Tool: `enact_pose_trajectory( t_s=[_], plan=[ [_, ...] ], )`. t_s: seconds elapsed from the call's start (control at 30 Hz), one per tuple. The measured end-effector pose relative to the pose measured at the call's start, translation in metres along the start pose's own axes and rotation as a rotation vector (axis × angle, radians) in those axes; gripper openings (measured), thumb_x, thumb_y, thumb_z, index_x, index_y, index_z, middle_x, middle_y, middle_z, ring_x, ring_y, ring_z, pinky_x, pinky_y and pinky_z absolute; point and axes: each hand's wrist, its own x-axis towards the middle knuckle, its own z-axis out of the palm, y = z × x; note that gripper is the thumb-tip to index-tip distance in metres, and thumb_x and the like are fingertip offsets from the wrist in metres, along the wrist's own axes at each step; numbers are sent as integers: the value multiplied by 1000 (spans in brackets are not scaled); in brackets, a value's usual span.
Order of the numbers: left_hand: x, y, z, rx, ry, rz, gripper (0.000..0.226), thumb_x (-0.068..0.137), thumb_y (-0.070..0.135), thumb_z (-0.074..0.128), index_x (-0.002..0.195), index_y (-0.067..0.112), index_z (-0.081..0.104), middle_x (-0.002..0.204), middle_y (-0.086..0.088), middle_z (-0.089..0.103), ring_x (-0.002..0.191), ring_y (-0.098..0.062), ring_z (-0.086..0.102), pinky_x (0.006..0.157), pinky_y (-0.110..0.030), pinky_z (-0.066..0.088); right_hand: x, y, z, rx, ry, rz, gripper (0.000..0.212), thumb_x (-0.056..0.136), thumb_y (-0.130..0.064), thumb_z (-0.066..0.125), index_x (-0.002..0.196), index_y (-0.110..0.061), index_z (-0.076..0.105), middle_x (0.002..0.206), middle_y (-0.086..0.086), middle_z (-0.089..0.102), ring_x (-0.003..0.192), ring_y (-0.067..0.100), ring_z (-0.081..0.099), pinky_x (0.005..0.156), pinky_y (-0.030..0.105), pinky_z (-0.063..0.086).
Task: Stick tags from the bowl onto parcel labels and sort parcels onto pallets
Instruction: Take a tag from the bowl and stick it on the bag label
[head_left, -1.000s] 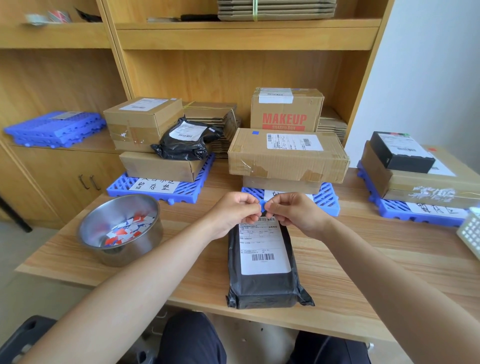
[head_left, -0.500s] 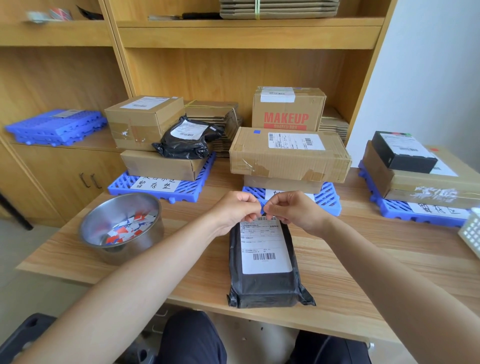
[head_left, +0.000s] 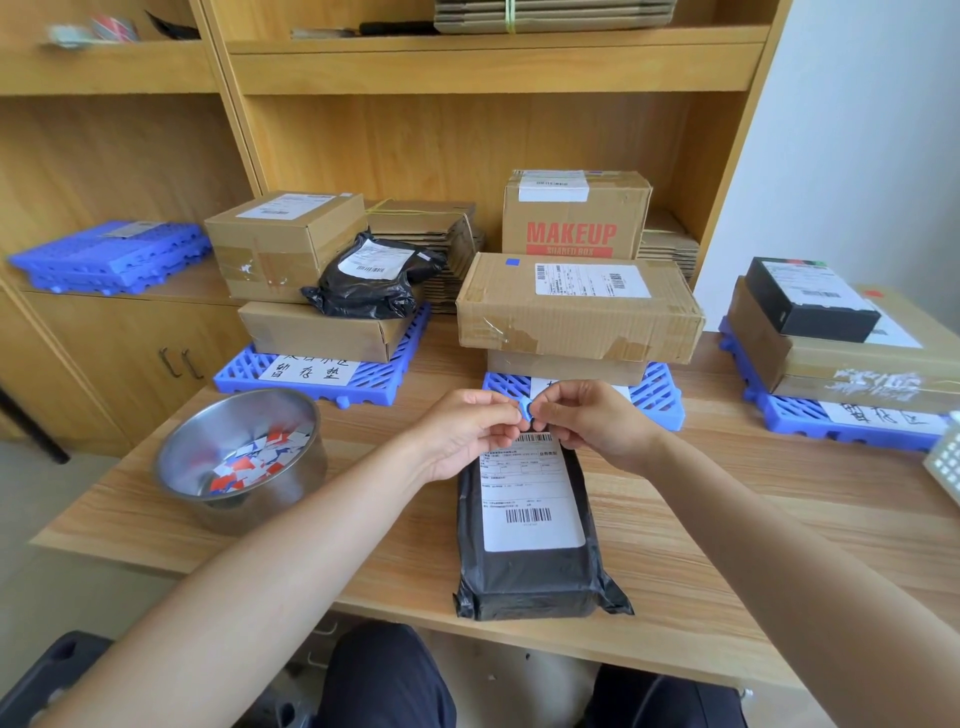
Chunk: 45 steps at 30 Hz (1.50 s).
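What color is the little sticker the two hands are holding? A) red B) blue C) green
B: the tag pinched between the left hand and the right hand over the black parcel is blue.

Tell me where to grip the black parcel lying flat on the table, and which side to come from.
Probably best by its two long edges near the middle, coming from the near end. The black parcel lies flat, lengthwise away from the person, label up; the left hand and right hand pinch a blue tag over its far end, and the near corners are loose flaps.
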Motion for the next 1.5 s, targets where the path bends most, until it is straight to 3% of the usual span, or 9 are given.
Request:
enact_pose_trajectory(
  t_s=[0.13,0.23,0.3,0.43,0.77,0.97,1.1,1.33,1.5],
  plan=[
    [1,-5,-1,-16,38,-11,5,88,-4,68,90,0,69,83,-14,71,69,-15,62,66,-24,52,-2,2,6,-284,177,-138,14,90,-25,74,97,-20,64,81,-8,66,61,10,50,59,22,42],
    [2,-5,1,-8,68,-7,4,88,-3,68,89,0,68,82,-14,71,67,-15,61,65,-24,52,-5,2,9,-426,181,-219,2,93,-22,70,91,-21,68,68,-18,61,51,2,45,54,15,37],
    [2,-5,2,7,81,3,4,88,-4,68,88,0,68,81,-14,71,66,-15,61,64,-24,51,-7,2,10,-448,185,-215,8,94,-24,67,88,-24,73,61,-15,60,50,3,42,52,15,35],
    [1,-4,3,72,103,43,3,87,-4,70,88,-1,70,81,-13,71,66,-15,61,67,-25,51,-7,4,9,-475,212,-219,10,91,-39,71,83,-35,75,85,2,72,61,10,50,60,24,42],
    [0,-6,11,334,229,106,4,84,5,70,87,6,72,78,-6,73,70,-12,62,64,-23,49,-13,-1,10,-486,255,-200,13,92,-28,67,80,-25,72,67,3,63,53,4,43,52,14,37],
    [-3,-6,-1,576,399,204,22,67,41,58,74,21,65,79,-1,71,72,-12,59,71,-33,47,-13,2,-1,-388,303,-154,15,92,-31,68,81,-21,71,69,8,69,53,11,49,57,26,42],
    [-3,0,4,647,352,220,18,75,37,60,74,20,65,83,-1,72,74,-11,61,76,-34,51,-19,4,-13,-420,341,-111,15,92,-31,68,80,-22,70,51,-15,57,44,3,40,48,19,35],
    [31,7,65,735,176,263,12,90,25,66,81,19,72,68,12,67,63,-8,58,66,-27,43,-61,-1,-78,-617,474,-133,20,92,-27,68,72,-29,66,62,-25,63,61,-6,55,56,12,36],
    [60,4,142,743,33,288,14,91,28,70,84,15,72,72,1,73,65,-15,62,63,-26,47,-103,3,-140,-666,625,-72,15,90,-29,68,76,-23,70,64,-18,62,68,3,56,61,23,40]
  ],
)
